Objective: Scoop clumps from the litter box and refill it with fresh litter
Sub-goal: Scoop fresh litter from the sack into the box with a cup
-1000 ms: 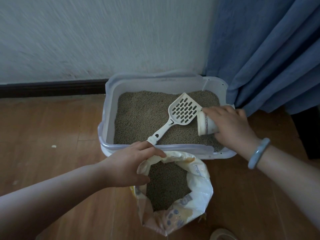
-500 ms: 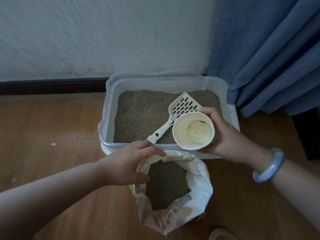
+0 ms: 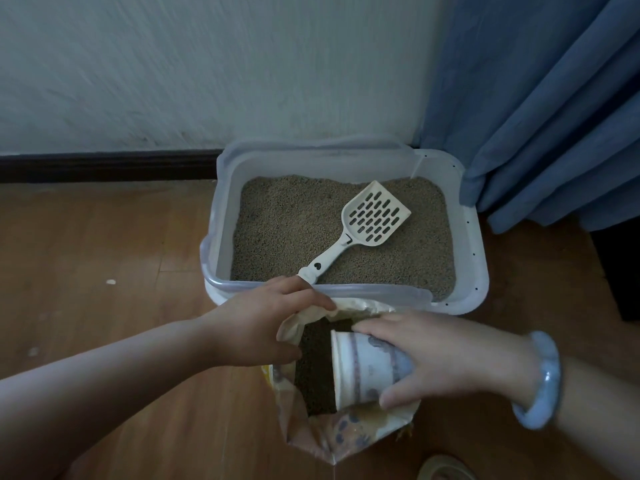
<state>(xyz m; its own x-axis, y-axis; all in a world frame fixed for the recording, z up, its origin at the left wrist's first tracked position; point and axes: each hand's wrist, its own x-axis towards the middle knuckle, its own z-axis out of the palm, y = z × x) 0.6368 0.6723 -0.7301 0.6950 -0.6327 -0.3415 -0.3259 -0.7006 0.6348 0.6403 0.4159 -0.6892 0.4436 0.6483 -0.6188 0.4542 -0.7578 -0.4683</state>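
Note:
A pale plastic litter box (image 3: 471,258) stands against the wall, filled with tan litter (image 3: 287,223). A white slotted scoop (image 3: 367,223) lies on the litter, its handle toward the near rim. In front of the box an open litter bag (image 3: 349,434) stands on the floor with dark litter (image 3: 315,372) inside. My left hand (image 3: 263,327) grips the bag's left edge and holds it open. My right hand (image 3: 436,358) grips a paper cup (image 3: 363,368) lying on its side in the bag's mouth, its opening facing left into the litter.
Wooden floor (image 3: 104,258) spreads to the left, with a small white scrap (image 3: 110,281) on it. A blue curtain (image 3: 540,109) hangs at the right beside the box. A dark object (image 3: 620,271) stands at the far right. A pale round rim (image 3: 443,469) shows at the bottom edge.
My right hand brought the cup from over the litter box down into the bag's mouth and turned it on its side. My left hand stayed on the bag's edge.

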